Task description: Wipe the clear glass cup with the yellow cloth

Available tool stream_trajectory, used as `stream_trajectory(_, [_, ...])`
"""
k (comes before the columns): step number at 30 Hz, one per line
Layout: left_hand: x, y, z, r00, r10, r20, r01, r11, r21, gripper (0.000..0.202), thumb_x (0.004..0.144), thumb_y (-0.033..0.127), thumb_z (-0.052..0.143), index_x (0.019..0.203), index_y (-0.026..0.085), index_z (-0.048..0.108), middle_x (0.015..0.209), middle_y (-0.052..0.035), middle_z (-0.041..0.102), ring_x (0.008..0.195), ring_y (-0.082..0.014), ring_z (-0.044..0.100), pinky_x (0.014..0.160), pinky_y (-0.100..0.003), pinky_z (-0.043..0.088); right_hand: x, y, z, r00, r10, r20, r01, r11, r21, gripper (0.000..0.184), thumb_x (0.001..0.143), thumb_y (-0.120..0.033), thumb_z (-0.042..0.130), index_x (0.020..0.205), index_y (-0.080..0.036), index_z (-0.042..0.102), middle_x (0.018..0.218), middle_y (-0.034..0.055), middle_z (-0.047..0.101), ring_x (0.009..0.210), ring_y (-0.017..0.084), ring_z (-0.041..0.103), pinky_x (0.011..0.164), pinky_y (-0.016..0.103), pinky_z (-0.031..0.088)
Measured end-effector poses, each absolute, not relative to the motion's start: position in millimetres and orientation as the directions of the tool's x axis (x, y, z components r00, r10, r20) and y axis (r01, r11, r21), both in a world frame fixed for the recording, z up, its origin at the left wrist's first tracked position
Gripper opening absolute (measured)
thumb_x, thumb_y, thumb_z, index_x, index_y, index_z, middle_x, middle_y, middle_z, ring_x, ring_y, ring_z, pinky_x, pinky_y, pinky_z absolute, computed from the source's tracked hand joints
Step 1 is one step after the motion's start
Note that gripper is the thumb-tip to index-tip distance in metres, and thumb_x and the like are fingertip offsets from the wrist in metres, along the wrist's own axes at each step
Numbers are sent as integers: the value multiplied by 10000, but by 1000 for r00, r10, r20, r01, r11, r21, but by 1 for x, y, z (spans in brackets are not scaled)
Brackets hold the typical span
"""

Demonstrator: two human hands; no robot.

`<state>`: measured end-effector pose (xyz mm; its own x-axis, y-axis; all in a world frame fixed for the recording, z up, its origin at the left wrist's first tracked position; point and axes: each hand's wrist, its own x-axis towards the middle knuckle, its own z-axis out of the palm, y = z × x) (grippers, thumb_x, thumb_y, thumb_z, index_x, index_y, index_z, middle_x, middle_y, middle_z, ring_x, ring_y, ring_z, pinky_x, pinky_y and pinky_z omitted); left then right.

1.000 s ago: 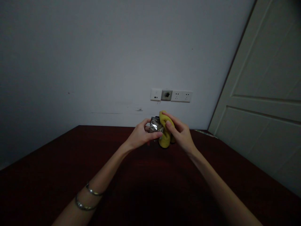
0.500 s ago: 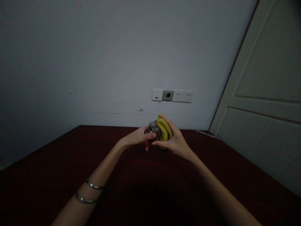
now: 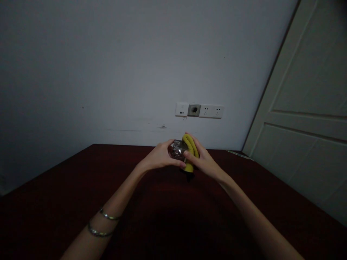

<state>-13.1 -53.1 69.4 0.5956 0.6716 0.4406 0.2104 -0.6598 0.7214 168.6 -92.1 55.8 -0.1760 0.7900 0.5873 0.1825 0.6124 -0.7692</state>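
Note:
Between my two hands is a clear, faceted glass vessel (image 3: 178, 149), small and shiny; its exact kind does not show. My left hand (image 3: 161, 156) is curved around its left side, thumb below and fingers above. A folded yellow cloth (image 3: 191, 145) presses against the glass from the right. My right hand (image 3: 204, 160) grips this cloth, with the thumb across its front and the fingers behind it. The lower end of the cloth hangs under my left thumb. Both things are held above the dark red table (image 3: 151, 202).
A pale wall (image 3: 130, 72) rises behind the table. On it is a row of sockets (image 3: 199, 110). At the right stands a light panelled door (image 3: 303, 119). A thin flat strip (image 3: 240, 155) lies near the table's back right corner.
The glass has turned in my hands, and my left hand has shifted to a wider hold around it. My right thumb has moved up over the cloth, whose lower end now hangs down.

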Motion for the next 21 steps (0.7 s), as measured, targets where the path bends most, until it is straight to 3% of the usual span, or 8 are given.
stream_trajectory(3, [-13,-47,65,564,684,463,194,-655,731,625,558,373,820,1078,124,580,1003,-87,655,917,-234,611,829,-384,486,170,-92,55,-187,765,616,209,644,-736,549,848,-508,527,1336,-268,454,1413,74,473,1307,224,440,1120,443,304])
stream_trajectory(6, [-12,-45,63,528,698,483,116,-624,773,665,554,346,825,1117,127,547,1082,-104,640,941,-229,618,865,-400,486,167,-91,52,-142,706,694,195,708,-679,442,854,-512,525,1241,-300,545,1336,41,554,1247,226,499,1089,453,350])
stream_trajectory(9, [-10,-49,63,550,671,498,63,-628,776,705,544,317,836,1152,136,529,1124,-109,632,982,-239,617,903,-414,481,163,-86,48,-43,672,739,169,734,-658,383,844,-509,548,1156,-294,599,1243,37,619,1160,220,562,1041,437,410])
stream_trajectory(15, [-7,-58,66,591,596,544,42,-696,717,762,537,300,845,1209,147,521,1145,-106,634,1042,-254,603,941,-398,472,168,-76,45,23,736,677,121,670,-733,370,858,-525,514,1126,-289,609,1197,35,648,1095,212,599,970,429,471])
stream_trajectory(21, [-7,-55,65,516,644,565,116,-706,698,753,569,317,827,1226,146,503,1133,-107,634,995,-244,622,881,-393,499,160,-91,50,-16,585,811,257,786,-562,279,863,-413,563,1107,-303,639,1217,14,644,1150,200,570,1019,403,426])
